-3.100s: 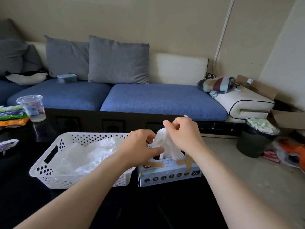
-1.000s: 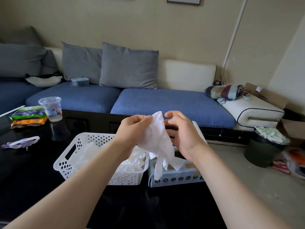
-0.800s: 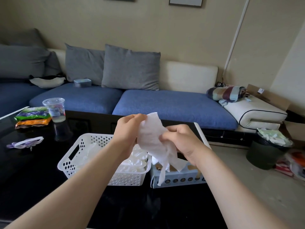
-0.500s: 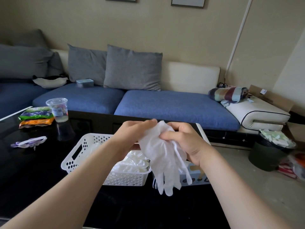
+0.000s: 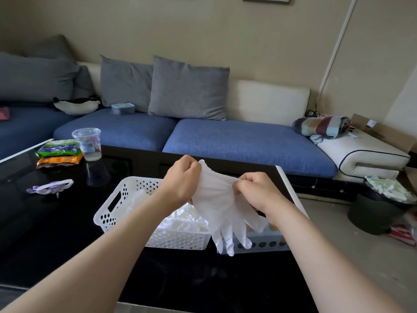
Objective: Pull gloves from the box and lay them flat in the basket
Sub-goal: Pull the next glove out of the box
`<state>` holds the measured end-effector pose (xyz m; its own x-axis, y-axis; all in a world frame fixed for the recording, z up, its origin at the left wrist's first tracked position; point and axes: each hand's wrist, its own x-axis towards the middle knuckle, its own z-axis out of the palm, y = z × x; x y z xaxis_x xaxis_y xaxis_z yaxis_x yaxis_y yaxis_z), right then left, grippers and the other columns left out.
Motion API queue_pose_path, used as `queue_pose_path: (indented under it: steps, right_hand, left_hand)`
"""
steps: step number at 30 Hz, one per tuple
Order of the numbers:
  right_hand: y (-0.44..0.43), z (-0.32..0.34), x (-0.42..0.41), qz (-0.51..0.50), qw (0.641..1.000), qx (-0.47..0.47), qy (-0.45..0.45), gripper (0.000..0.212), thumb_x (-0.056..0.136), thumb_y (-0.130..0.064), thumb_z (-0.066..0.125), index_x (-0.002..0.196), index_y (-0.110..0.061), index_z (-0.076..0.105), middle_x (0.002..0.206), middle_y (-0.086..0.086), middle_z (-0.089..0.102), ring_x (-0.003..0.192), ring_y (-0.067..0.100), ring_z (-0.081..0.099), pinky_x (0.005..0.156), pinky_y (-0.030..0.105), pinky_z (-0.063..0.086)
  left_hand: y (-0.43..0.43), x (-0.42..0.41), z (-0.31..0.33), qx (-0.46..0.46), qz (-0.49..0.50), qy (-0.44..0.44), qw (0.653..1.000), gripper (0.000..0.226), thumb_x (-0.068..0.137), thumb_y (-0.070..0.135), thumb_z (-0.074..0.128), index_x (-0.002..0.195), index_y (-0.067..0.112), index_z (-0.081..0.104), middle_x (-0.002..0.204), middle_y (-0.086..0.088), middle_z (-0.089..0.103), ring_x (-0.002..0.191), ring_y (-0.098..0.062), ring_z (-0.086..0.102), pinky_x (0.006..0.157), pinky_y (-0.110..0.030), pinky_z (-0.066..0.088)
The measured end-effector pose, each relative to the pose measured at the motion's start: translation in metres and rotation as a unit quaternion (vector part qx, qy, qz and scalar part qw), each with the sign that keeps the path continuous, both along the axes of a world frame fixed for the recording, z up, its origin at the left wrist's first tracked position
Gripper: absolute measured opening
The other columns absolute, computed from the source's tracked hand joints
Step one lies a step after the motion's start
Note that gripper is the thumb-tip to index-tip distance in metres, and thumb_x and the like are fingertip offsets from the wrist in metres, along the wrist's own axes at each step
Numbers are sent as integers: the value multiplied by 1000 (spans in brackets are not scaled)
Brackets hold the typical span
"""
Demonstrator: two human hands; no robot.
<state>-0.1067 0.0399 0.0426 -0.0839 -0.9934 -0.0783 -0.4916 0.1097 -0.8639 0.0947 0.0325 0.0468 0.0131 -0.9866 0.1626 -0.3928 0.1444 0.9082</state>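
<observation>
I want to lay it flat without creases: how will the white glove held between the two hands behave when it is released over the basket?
The glove looks very floppy: its fingers hang limp below the left hand and right hand. It seems thin and light, so it may drift or crumple. It probably needs spreading onto the gloves already in the basket.

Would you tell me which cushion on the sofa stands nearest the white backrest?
The grey cushion right of the other upright one; its right edge adjoins the white backrest.

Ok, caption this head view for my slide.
Both hands stretch a white glove flat above the basket and glove box.
</observation>
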Motion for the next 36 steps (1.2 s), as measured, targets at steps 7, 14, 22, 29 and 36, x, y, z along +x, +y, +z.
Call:
queue_pose_path:
  steps: [7, 14, 22, 29, 36]
  right_hand:
    - [-8, -5, 31, -57, 996, -65, 33, 11, 97, -20, 59, 89, -13, 64, 91, 2, 65, 77, 15, 55, 62, 30, 37]
    - [-25, -4, 61, -97, 985, -139, 20, 12, 96, -22, 58, 96, -11, 63, 94, 1, 66, 79, 16, 58, 61, 30, 39]
    - [-42, 3, 82, -18, 990, -108, 94, 29, 86, -26, 65, 82, 2, 58, 75, 3, 55, 67, 18, 50, 61, 32, 40]
    - [-66, -26, 110, 14, 971, -82, 225, 22, 89, -25, 65, 77, -9, 55, 72, 4, 61, 61, 20, 52, 56, 36, 41]
    - [-74, -38, 108, 36, 955, -114, 273, 25, 94, -40, 74, 109, -25, 60, 95, -5, 64, 85, 16, 63, 75, 42, 60]
  left_hand:
    - [-4, 21, -4, -34, 7, -34, 999, 37, 108, 45, 48, 88, 15, 55, 76, -1, 57, 60, -16, 57, 46, -24, 46]
    - [-11, 53, -8, -66, 11, 12, 998, 44, 105, 33, 53, 83, -3, 43, 71, -3, 40, 66, -19, 39, 58, -36, 34]
    - [-14, 85, -18, -7, 25, 27, 999, 34, 108, 35, 50, 92, 6, 57, 85, -7, 59, 74, -23, 60, 47, -29, 48]
    - [-29, 111, -47, 49, 95, -300, 948, 25, 111, 32, 33, 105, 9, 44, 85, -8, 59, 64, -23, 54, 63, -41, 50]
    - [-32, 116, -54, 61, 141, -450, 880, 9, 109, 17, 42, 103, 15, 34, 76, 1, 47, 58, -18, 44, 49, -33, 28]
